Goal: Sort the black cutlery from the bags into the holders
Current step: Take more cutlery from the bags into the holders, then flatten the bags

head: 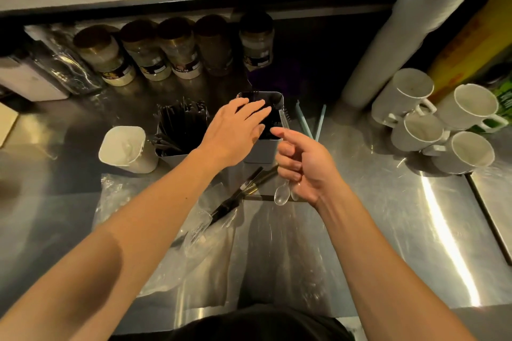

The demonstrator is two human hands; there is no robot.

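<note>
Steel desk (pixel 374 230) carries black cutlery (pixel 224 206), light, stiff and slick, half inside a limp clear bag (pixel 166 257); best pinched mid-handle. Left hand (pixel 235 130) reaches flat-fingered over the holder (pixel 273 97); right hand (pixel 302 163) clasps a clear spoon (pixel 282 195).

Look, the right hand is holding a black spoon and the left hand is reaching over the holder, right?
Almost. The spoon gripped in the right hand is clear plastic, not black, as the head view shows. The left hand does reach over the holder.
</note>
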